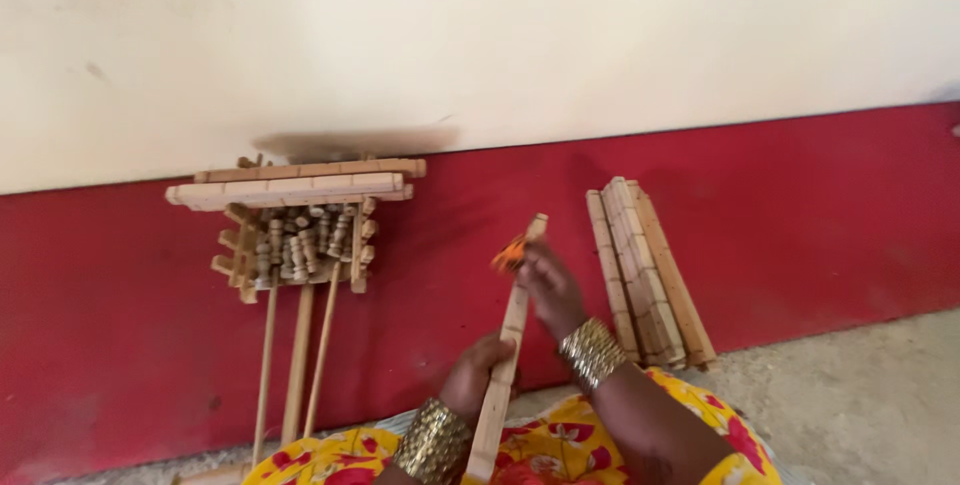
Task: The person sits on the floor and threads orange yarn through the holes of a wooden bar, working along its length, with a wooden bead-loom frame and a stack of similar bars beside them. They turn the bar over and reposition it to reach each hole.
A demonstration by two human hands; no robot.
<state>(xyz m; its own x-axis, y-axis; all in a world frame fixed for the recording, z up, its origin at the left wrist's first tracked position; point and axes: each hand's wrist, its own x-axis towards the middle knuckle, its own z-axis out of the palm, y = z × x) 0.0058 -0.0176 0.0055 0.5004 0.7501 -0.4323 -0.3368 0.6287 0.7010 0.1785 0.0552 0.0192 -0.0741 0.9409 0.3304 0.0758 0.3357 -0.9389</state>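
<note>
A long pale wooden slat with notches rises from my lap toward the red wall. My left hand grips its lower part, a gold bangle on that wrist. My right hand is higher up, against the slat near its top, with the fingers closed on a small orange thing; the hand is blurred. It wears a gold bangle too. My lap is covered in yellow cloth with red flowers.
A bundle of similar notched slats leans against the wall at right. At left a wooden frame holds several turned spindles, with thin sticks leaning below it. Bare concrete floor lies at right.
</note>
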